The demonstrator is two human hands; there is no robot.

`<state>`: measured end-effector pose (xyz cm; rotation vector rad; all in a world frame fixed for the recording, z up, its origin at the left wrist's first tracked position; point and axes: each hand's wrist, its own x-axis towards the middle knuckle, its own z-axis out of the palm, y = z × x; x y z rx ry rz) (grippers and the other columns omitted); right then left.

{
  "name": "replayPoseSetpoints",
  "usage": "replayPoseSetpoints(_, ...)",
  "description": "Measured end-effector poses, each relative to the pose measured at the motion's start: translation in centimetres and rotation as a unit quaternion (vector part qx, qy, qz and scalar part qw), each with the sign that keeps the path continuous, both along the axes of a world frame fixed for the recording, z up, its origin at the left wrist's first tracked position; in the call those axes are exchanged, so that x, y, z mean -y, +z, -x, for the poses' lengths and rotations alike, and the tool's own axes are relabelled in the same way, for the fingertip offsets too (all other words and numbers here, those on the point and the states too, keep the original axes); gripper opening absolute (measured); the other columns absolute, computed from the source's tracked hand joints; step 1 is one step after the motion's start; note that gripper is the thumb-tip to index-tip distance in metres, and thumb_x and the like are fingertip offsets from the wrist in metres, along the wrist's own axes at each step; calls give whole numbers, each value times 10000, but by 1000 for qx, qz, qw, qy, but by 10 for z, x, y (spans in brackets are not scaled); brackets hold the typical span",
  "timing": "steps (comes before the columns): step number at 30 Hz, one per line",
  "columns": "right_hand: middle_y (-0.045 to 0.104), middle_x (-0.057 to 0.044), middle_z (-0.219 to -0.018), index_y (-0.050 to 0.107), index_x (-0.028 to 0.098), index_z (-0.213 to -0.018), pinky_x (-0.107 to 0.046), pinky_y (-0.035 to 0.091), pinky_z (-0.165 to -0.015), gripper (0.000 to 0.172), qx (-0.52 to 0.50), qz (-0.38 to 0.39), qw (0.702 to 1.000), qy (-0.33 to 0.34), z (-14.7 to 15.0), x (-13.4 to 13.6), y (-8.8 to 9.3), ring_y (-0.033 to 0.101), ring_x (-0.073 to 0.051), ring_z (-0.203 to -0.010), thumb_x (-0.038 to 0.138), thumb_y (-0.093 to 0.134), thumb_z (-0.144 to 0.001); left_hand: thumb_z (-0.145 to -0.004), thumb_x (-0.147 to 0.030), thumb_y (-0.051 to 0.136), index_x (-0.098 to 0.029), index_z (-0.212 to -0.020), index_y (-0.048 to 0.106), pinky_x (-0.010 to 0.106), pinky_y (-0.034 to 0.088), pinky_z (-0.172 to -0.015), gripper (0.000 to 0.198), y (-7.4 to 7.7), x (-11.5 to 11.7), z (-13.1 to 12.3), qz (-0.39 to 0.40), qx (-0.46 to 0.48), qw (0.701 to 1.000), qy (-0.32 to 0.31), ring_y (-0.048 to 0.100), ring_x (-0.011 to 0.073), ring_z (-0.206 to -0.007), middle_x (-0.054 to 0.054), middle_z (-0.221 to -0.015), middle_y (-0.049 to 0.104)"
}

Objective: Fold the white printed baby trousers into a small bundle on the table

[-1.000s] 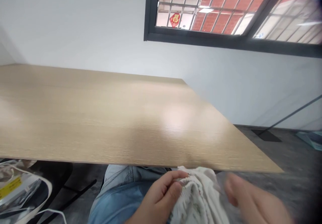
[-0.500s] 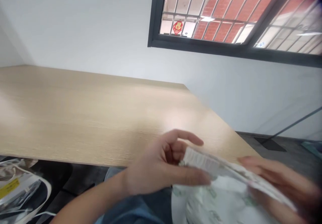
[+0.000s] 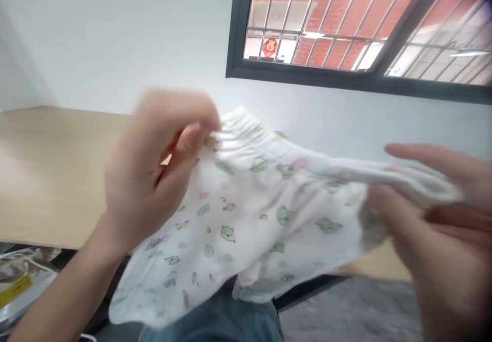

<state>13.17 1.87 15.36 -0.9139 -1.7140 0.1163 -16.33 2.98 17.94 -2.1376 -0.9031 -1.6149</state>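
A pair of white shorts (image 3: 246, 214) with a green animal print and a gathered elastic waistband hangs in front of me, spread between both hands. My left hand (image 3: 154, 162) is closed on the left end of the waistband, thumb against bent fingers. At the other end my right hand (image 3: 434, 214), blurred, has the waistband between its thumb and fingers, with the index finger stretched out above the cloth. The two legs of the shorts dangle over the table's front edge and my lap.
A light wooden table (image 3: 49, 178) stands behind the shorts, against a white wall (image 3: 115, 39). A barred window (image 3: 326, 29) is at upper right. On the left below the table lies a bag with a yellow label (image 3: 15, 290). Grey floor (image 3: 346, 311) shows at the bottom.
The shorts have gone from a folded bundle low at the right to hanging spread open. My left hand has risen leftward with the waistband, and my right hand has risen too.
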Motion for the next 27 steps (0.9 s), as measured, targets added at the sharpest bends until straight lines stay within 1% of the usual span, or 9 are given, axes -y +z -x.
replayPoseSetpoints(2,537,40,-728,480,312,-1135,-221,419,-498,394,23,-74,996,34,25,-22,-9,538,-124,-571,130,600,-807,-824,-1,355,-171,-791,564,180,353,-593,271,-18,-12,13,64,-59,996,14,460,57,-684,-50,-774,478)
replayPoseSetpoints(3,493,56,-653,524,288,-1020,-211,396,-497,256,79,-71,993,53,33,-35,-14,497,-106,-528,115,546,-833,-821,-19,346,-171,-730,565,189,339,-573,282,-30,-18,18,106,-87,990,33,446,69,-664,-36,-740,455)
replayPoseSetpoints(5,463,48,-625,552,236,-846,-206,372,-513,185,232,-10,969,85,41,-59,-28,470,-102,-535,89,440,-853,-816,-54,334,-176,-721,577,204,330,-553,289,-53,-31,26,206,-132,965,89,429,92,-638,-14,-743,434)
replayPoseSetpoints(7,503,11,-707,572,201,-777,-206,365,-536,255,372,88,920,83,42,-83,-44,489,-114,-606,55,370,-833,-793,-43,324,-182,-845,599,219,356,-582,312,-75,-42,29,299,-197,921,150,456,117,-679,10,-818,461)
replayPoseSetpoints(9,538,-14,-808,598,193,-839,-206,368,-559,315,443,154,881,68,43,-103,-63,506,-121,-658,5,349,-789,-777,-24,324,-177,-1004,581,238,382,-620,375,-93,-52,29,358,-279,870,194,491,148,-764,44,-917,489)
replayPoseSetpoints(11,563,-35,-908,599,195,-966,-217,387,-607,390,473,185,860,51,48,-118,-82,534,-135,-728,-32,353,-765,-795,-16,321,-148,-1070,561,263,407,-661,388,-107,-60,25,383,-339,831,217,511,181,-849,85,-990,506)
replayPoseSetpoints(15,570,-91,-1041,551,167,-1123,-267,414,-706,391,548,173,818,-35,65,-136,-105,532,-215,-941,-7,434,-793,-846,-21,329,-82,-1087,557,336,448,-733,337,-130,-77,13,400,-375,803,232,524,239,-954,156,-1094,527)
replayPoseSetpoints(20,487,-134,-1250,436,191,-1298,-367,423,-788,443,576,198,785,-115,78,-165,-108,473,-275,-1056,68,329,-886,-881,-256,525,-143,-1179,500,437,456,-863,320,-144,-123,0,414,-361,785,287,510,239,-1067,106,-1238,482)
replayPoseSetpoints(27,425,-94,-1329,312,336,-1386,-450,439,-801,527,550,270,769,-183,78,-238,-110,393,-323,-1162,124,271,-906,-881,-319,532,-155,-1172,505,425,484,-833,336,-135,-200,-11,450,-316,773,316,553,216,-1006,90,-1179,525)
